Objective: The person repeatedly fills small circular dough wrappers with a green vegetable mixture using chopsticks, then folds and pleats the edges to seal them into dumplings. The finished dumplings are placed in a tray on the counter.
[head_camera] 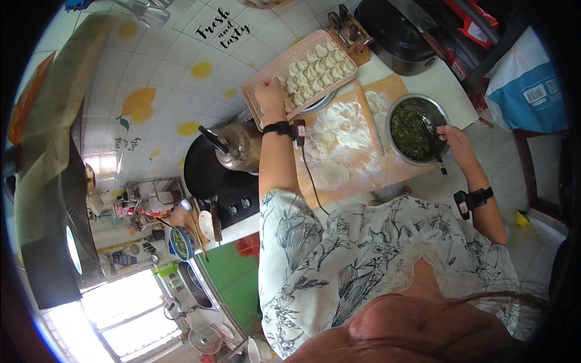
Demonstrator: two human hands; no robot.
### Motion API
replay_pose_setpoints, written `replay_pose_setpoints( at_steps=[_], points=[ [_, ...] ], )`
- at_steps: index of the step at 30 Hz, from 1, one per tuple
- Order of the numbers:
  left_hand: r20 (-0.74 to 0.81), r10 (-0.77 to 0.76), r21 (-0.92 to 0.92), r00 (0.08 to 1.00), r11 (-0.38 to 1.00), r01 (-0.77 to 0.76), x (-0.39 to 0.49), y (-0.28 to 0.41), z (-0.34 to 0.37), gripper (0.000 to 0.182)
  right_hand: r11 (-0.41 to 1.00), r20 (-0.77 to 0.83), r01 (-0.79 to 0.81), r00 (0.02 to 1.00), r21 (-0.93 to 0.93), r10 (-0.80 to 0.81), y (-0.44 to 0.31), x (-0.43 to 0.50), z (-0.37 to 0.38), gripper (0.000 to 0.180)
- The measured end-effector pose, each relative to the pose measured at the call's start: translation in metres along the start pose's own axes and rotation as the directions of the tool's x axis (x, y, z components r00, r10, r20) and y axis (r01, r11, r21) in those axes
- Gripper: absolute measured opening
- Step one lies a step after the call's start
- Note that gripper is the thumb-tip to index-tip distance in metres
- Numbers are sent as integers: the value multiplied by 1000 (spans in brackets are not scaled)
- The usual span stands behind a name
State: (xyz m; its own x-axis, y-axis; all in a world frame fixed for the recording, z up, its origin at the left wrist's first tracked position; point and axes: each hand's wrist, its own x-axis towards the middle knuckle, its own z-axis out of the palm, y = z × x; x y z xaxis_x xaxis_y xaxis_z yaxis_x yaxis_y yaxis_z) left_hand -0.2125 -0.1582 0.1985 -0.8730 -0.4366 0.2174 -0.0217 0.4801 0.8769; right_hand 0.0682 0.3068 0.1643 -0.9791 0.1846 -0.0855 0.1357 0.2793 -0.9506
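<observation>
My left hand (271, 95) is over the left part of a pink slatted tray (254, 94), its fingers curled down. Whether a dumpling is in them is hidden. Rows of white folded dumplings (317, 68) fill much of the tray. At the right, my right hand (455, 141) has its fingers curled at the rim of a steel bowl (394, 144) of chopped green filling (411, 129). A black-handled spoon (439, 159) leans in the bowl beside those fingers; a grip on it cannot be made out.
A floured wooden board (327, 197) carries a rolling pin (368, 119), loose flour (347, 125) and round dough wrappers (331, 174). A metal kettle (239, 147) and a black wok (199, 168) stand close to my left forearm. A cable (311, 170) hangs from my left wrist device.
</observation>
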Motion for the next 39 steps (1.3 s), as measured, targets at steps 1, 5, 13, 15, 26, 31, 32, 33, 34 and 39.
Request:
replay_pose_setpoints(
  at_steps=[1,5,13,15,26,31,32,33,34,39],
  points=[
    [4,-12,54,1000,998,12,10,-3,5,20,1000,-10,-19,1000,-14,19,3,-4,-2,32],
    [69,-95,248,993,966,75,38,-23,26,19,997,-84,-70,994,26,72,11,-19,-9,31],
    [205,-139,325,969,943,67,44,-28,35,20,995,-99,-84,992,-54,79,9,-31,-18,33],
    [242,-140,434,960,901,22,39,-15,30,21,998,-98,-61,994,-26,59,6,-30,-15,34],
    [155,329,154,931,923,-352,-124,-67,-50,22,609,243,415,906,-676,-348,-12,1,-8,17],
    [424,-53,374,904,919,-122,-246,-115,-56,22,472,542,667,745,-576,-390,-1,27,-7,23],
    [392,-59,395,918,912,-110,-261,-122,-54,23,433,585,717,697,-547,-414,3,31,-5,24],
    [363,-77,425,929,901,-91,-271,-128,-51,25,392,627,764,645,-512,-437,7,36,-3,24],
    [314,-148,418,938,909,4,-272,-133,-47,27,388,672,779,624,-493,-399,9,41,0,24],
    [348,-166,562,923,825,-63,-265,-146,-39,24,376,779,818,551,-434,-299,14,54,9,16]
  ],
)
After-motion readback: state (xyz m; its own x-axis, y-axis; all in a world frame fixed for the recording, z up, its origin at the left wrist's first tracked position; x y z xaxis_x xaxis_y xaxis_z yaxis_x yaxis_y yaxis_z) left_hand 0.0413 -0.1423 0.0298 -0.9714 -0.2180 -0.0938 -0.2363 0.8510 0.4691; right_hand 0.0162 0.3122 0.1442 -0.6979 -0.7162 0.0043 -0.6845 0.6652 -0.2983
